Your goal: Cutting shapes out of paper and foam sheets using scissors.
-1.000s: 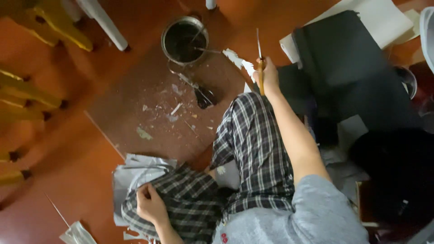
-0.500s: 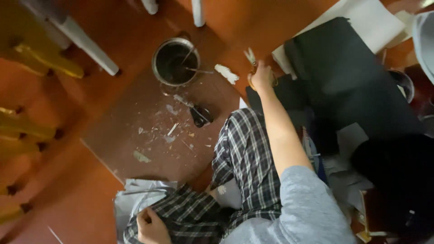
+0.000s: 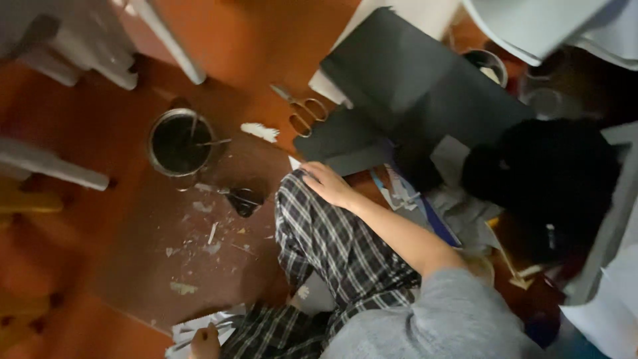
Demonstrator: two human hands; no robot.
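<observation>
1. Right hand (image 3: 330,184): lying open and flat on the person's knee, fingers spread over the plaid trouser cloth (image 3: 332,249), grasping nothing.
2. Left hand (image 3: 205,344): showing only in part at the 6 o'clock edge of the view, resting on a heap of crumpled white paper (image 3: 193,330); whether it is clenching anything cannot be told.
3. Scissors (image 3: 300,110): metal, pale looped handles, blades closed, lying on the orange floor (image 3: 252,40) at 12 o'clock from the right hand, near it but apart, just beside the dark sheets.
4. Dark sheets (image 3: 405,86): matt grey-black card or board, flat and stiff-edged, overlapping one another at 1 o'clock from the right hand; one corner is reaching close to the fingertips.
5. Step, as a judgement: the person is sitting between cuts, both hands resting; picking up the scissors would be calling for a short forward reach of the right hand.
6. Metal pot (image 3: 180,141): round, shiny rim, dark inside, a thin stick leaning in it, at 9 o'clock from the right hand.
7. Brown mat (image 3: 159,266): dull, flat, littered with small pale scraps.
8. Black cloth bundle (image 3: 545,179): soft, shapeless, at 3 o'clock.
</observation>
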